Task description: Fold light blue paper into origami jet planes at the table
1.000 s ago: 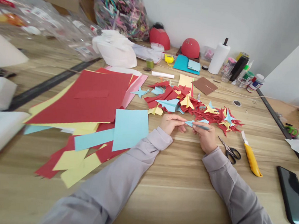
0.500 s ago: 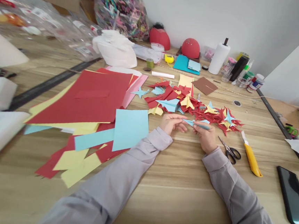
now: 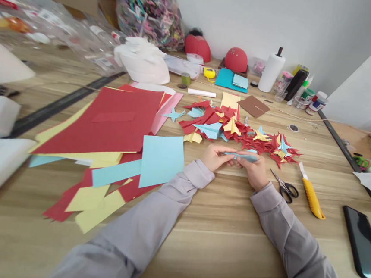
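Between my hands is a small piece of folded blue paper [image 3: 250,157], held just above the table. My left hand [image 3: 215,158] pinches its left end between thumb and fingers. On the other end, my right hand [image 3: 254,170] is closed, its thumb meeting the left thumb near the middle. Fingers cover much of the folds. Right behind the hands lies a heap of folded red, yellow and blue paper pieces [image 3: 213,120], some star-shaped. Black-handled scissors [image 3: 286,191] rest to the right of my right hand. A blue paper square [image 3: 162,161] lies left of my left hand.
Large red sheets [image 3: 118,129] and yellow offcuts [image 3: 101,211] cover the left side. A yellow utility knife [image 3: 312,195] and a phone [image 3: 361,241] lie at right. Along the back stand a white bottle [image 3: 272,73], a tape measure [image 3: 210,73] and a stuffed clear bag [image 3: 151,15].
My left hand has moved slightly right, and its fingers have closed on the left end of the blue paper. Both thumbs have come together. The table's other things have not moved.
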Tool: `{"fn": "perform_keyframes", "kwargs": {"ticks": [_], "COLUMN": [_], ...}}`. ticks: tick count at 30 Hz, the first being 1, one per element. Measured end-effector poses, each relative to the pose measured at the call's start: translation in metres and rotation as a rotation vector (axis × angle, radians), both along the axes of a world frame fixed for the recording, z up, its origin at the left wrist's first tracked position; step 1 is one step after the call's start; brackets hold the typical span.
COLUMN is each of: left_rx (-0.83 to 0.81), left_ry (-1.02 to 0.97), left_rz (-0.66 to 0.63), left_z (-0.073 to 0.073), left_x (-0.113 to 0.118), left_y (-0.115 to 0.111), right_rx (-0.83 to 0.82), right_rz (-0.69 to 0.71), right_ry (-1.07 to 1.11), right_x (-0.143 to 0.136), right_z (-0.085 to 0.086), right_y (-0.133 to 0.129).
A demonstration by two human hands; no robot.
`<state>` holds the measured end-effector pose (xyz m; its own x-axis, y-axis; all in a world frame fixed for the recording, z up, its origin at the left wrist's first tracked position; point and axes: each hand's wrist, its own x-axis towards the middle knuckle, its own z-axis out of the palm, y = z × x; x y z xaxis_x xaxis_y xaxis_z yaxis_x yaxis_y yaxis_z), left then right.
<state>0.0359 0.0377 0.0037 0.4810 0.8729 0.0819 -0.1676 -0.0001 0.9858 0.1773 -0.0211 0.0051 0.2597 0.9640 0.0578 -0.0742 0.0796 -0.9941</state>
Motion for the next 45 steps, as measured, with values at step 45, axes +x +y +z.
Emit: {"fn": "perform_keyframes", "kwargs": {"ticks": [45], "left_rx": [-0.092], "left_ry": [-0.079], "left_rz": [0.217], "left_z": [0.008], "left_x": [0.006], "left_y": [-0.015], "right_rx": [0.152], "right_rz": [-0.075], "right_ry": [-0.141], "right_x": [-0.001], "right_z": [-0.002], "right_y": [-0.001]}}
